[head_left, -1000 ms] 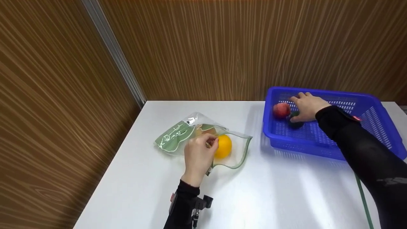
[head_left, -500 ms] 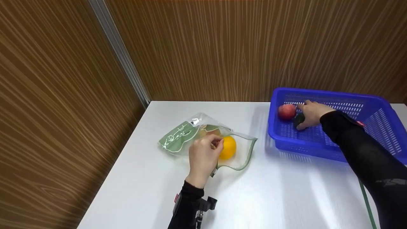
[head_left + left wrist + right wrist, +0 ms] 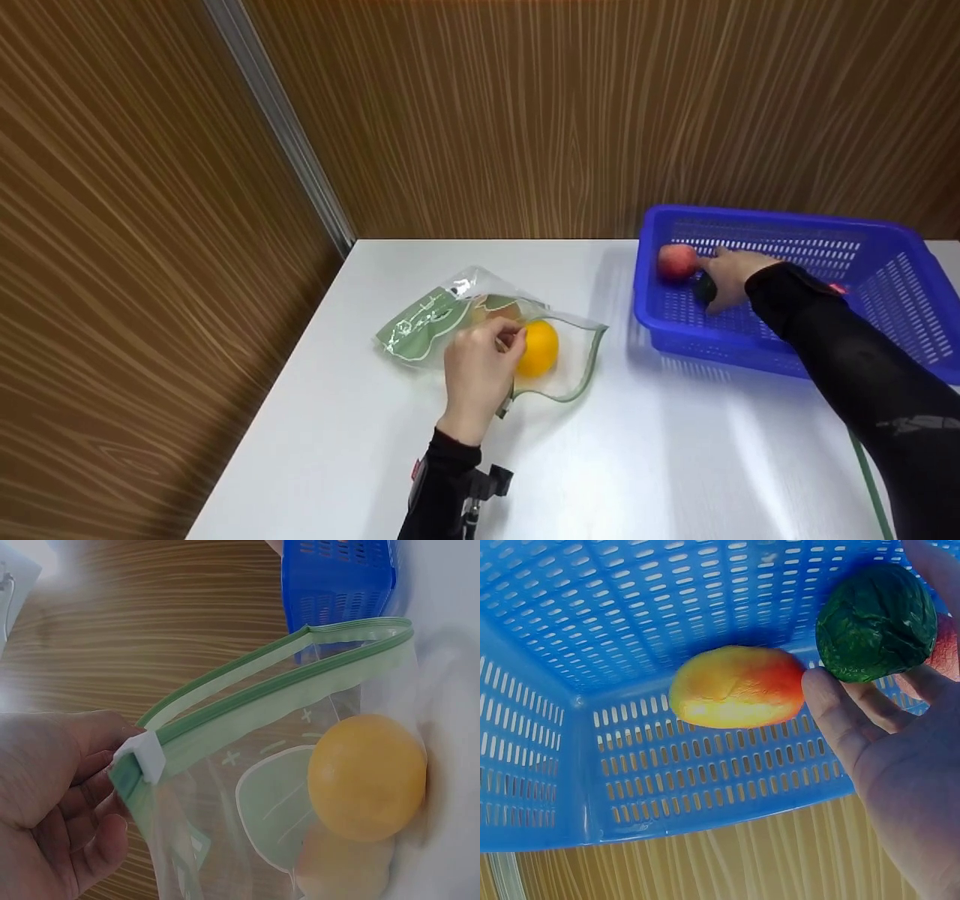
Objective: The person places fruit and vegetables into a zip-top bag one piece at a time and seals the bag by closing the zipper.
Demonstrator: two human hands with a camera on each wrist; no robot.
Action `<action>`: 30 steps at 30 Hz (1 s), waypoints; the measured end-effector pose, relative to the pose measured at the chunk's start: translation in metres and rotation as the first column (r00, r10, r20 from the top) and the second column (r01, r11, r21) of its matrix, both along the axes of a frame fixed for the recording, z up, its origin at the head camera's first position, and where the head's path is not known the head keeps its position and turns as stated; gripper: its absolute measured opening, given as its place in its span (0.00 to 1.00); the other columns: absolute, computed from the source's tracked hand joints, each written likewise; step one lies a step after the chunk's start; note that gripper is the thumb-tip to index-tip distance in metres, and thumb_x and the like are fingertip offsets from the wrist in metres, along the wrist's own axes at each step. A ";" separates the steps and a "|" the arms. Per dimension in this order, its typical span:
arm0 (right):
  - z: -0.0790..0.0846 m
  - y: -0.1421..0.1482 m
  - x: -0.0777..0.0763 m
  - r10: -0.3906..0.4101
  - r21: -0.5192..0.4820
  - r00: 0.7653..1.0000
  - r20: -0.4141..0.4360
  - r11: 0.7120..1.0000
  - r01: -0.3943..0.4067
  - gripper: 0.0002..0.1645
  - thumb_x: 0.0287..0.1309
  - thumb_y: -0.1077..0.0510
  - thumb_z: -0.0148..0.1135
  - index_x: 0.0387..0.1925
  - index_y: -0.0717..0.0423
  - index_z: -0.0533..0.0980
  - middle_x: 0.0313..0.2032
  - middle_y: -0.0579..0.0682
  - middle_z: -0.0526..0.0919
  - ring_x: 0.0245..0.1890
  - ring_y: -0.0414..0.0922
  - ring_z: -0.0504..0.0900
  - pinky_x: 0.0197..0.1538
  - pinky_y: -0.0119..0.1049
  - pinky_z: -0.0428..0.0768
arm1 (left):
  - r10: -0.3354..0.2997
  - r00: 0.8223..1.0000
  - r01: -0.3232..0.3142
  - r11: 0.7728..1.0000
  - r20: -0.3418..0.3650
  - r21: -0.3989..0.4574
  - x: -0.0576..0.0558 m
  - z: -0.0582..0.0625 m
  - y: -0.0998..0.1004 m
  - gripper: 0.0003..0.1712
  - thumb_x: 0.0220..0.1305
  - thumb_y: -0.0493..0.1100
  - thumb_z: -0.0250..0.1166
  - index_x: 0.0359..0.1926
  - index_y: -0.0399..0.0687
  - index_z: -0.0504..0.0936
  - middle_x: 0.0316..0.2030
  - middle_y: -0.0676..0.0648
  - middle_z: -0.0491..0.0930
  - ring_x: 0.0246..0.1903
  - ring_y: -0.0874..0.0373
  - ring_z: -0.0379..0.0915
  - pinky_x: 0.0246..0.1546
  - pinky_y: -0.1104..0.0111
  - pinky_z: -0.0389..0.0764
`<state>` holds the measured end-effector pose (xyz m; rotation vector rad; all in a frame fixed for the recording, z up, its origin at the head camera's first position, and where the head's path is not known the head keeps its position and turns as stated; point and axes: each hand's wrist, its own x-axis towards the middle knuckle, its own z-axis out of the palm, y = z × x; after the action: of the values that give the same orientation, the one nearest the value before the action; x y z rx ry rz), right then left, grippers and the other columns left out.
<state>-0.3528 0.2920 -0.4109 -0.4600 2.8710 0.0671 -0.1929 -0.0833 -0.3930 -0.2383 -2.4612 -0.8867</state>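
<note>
Plastic bag (image 3: 409, 330) is partly filled

Orange fruit (image 3: 538, 349) and paler fruit (image 3: 345, 866) lie inside; the left hand (image 3: 476, 367) pinches the bag's corner. At three o'clock, in the blue basket (image 3: 720, 337), fingers of the right hand (image 3: 736, 274) curl round a green ball (image 3: 874, 622), firmness unclear. It, a red fruit (image 3: 677, 263) and a yellow-red fruit (image 3: 735, 686) seem left.

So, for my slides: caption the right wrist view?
Right hand at round green item, yellow-red fruit alongside, in blue basket.

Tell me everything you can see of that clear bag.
The bag looks like soft plastic, printed with green shapes outlined in white. Its green-trimmed mouth, with a white slider, gapes open. It lies on the white table, holding an orange fruit and a paler one. The left hand grips it near the slider.
</note>
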 end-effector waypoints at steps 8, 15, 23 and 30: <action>-0.004 -0.004 0.000 -0.022 0.033 0.996 0.086 0.999 0.019 0.51 0.40 0.46 0.73 0.66 0.57 0.64 0.62 0.76 0.64 0.53 0.72 0.72 0.51 0.67 0.71 | 0.001 1.000 -0.001 1.000 -0.014 -0.016 0.000 0.000 0.000 0.05 0.56 0.44 0.67 0.30 0.50 0.87 0.22 0.54 0.84 0.22 0.64 0.78 0.26 0.77 0.72; -0.002 0.000 0.005 -0.023 0.047 0.991 0.134 0.999 0.017 0.33 0.47 0.54 0.70 0.56 0.56 0.73 0.48 0.63 0.77 0.38 0.54 0.76 0.49 0.59 0.75 | -0.002 1.000 0.002 1.000 -0.003 -0.006 0.000 0.000 0.003 0.05 0.56 0.44 0.67 0.30 0.50 0.87 0.23 0.54 0.84 0.22 0.64 0.77 0.26 0.77 0.72; 0.000 0.008 0.008 0.009 0.037 1.000 -0.007 0.999 -0.009 0.40 0.31 0.52 0.74 0.53 0.58 0.74 0.47 0.68 0.76 0.41 0.62 0.79 0.43 0.58 0.77 | -0.011 1.000 0.011 1.000 -0.006 -0.004 -0.002 0.000 0.005 0.05 0.56 0.45 0.68 0.31 0.50 0.87 0.23 0.54 0.84 0.22 0.64 0.77 0.26 0.77 0.71; 0.011 0.011 0.013 0.008 0.015 0.998 -0.057 1.000 -0.007 0.48 0.25 0.49 0.75 0.55 0.58 0.71 0.51 0.76 0.71 0.49 0.74 0.73 0.47 0.66 0.74 | -0.018 1.000 0.018 1.000 -0.008 -0.010 -0.004 0.000 0.004 0.05 0.56 0.44 0.67 0.31 0.50 0.87 0.23 0.54 0.85 0.22 0.65 0.77 0.26 0.78 0.72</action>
<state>-0.3400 0.3032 -0.4001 -0.4730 2.9231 0.1044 -0.1967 -0.0791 -0.3931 -0.2671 -2.4597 -0.8797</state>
